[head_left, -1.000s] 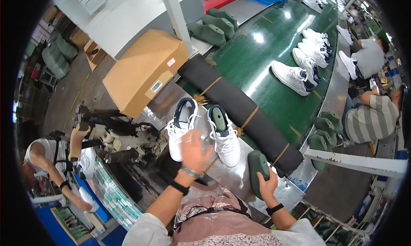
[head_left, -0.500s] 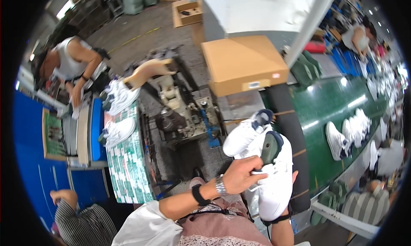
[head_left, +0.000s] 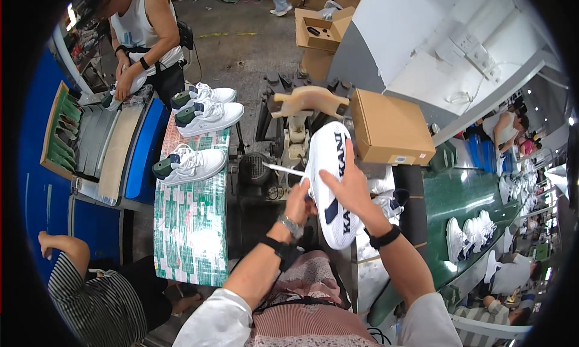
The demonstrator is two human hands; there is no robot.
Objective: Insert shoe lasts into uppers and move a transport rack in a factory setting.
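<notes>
Both my hands hold a white sneaker (head_left: 329,211) in front of me, tipped so that its outsole with dark lettering and a dark patch faces up. My left hand (head_left: 297,205) is closed on the edge nearest it, fingertips partly hidden. Across the sole lies my right hand (head_left: 354,190), gripping from the right with its thumb on the sole. A white strip like a lace end (head_left: 282,169) sticks out to the left of the shoe. Another white sneaker with a navy collar (head_left: 391,203) lies partly hidden behind my right wrist.
Left stands a plastic-wrapped green-and-white stack (head_left: 190,238) bearing white sneakers (head_left: 196,166) with green lasts. A machine with a cream curved pad (head_left: 310,101) stands ahead. Right are a cardboard box (head_left: 392,127) and a green conveyor (head_left: 431,226) with sneakers. A co-worker (head_left: 148,30) handles a shoe far left.
The sneaker has turned from upper side up to sole up and moved left. My left hand has left the collar and laces for the edge; my right hand has come onto the sole.
</notes>
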